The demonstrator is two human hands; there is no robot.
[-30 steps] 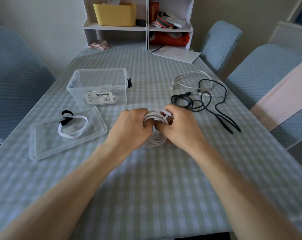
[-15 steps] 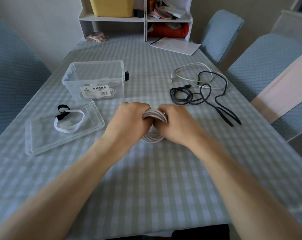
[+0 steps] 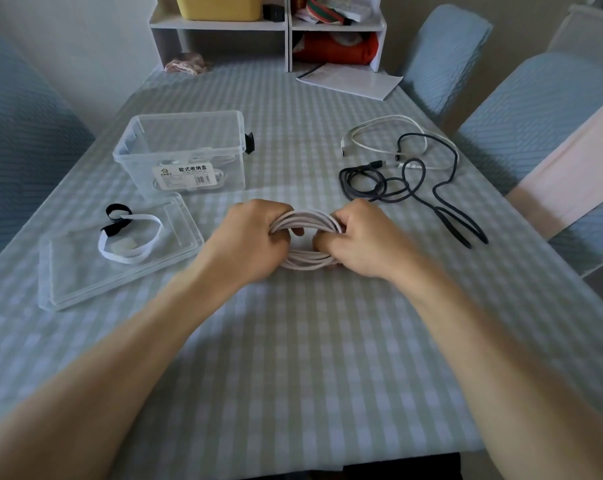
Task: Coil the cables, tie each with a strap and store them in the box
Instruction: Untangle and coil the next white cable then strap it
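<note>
A coiled white cable (image 3: 307,221) is held just above the checked tablecloth at the table's middle. My left hand (image 3: 249,242) grips its left side and my right hand (image 3: 365,242) grips its right side, fingers curled round the loops. A clear plastic box (image 3: 182,155) with a label stands to the upper left, with a white cable inside. Its clear lid (image 3: 85,271) lies in front of it, carrying a white strap (image 3: 132,242) and a black strap (image 3: 116,220). To the right lie a loose black cable (image 3: 397,183) and a loose white cable (image 3: 379,133).
A white shelf unit (image 3: 288,29) with a yellow bin and red items stands at the table's far end, next to a sheet of paper (image 3: 352,81). Blue covered chairs (image 3: 445,53) surround the table. The table's near edge is below my forearms.
My hands have drawn slightly apart, so the coil's loops now show as an open ring between them. The camera view has tilted down a little.
</note>
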